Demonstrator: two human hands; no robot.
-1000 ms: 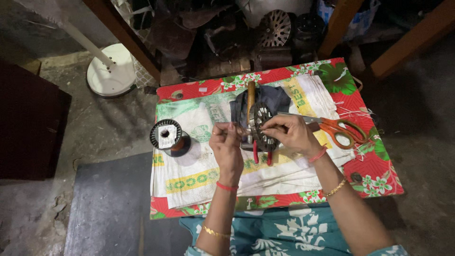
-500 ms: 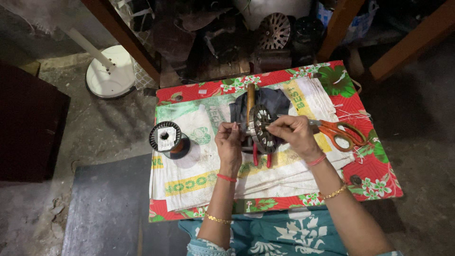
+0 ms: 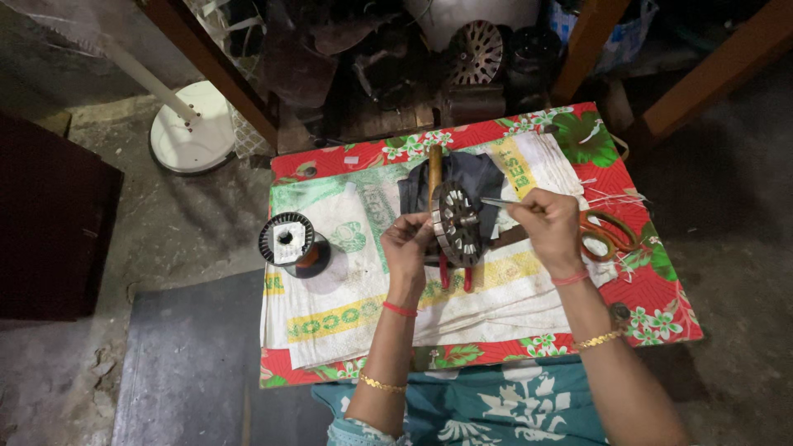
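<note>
Left hand (image 3: 410, 244) grips the rim of a round slotted motor core (image 3: 458, 223), fingers curled around its left edge and holding it upright on its edge near the middle of the low table (image 3: 661, 306). Right hand (image 3: 552, 225) is closed around a thin metal tool (image 3: 498, 202), pinched between thumb and fingers, with the tip aimed leftward at the core's hub. The tool's long axis runs nearly level from right to left, so the core lies directly left of the right hand, just beyond the tool tip; whether the tip touches the hub cannot be made out. Of the two hands the left is the nearer, being in contact with the core.

From the same head view, a wooden handle (image 3: 434, 162) sticks out behind the core toward the far edge, over a dark cloth (image 3: 479, 175). Red-handled pliers (image 3: 453, 277) lie just below the core. Orange scissors (image 3: 607, 234) lie beside the right hand toward the right edge. A spool of wire (image 3: 289, 241) stands well apart near the left edge, on white sacking (image 3: 363, 306).
</note>
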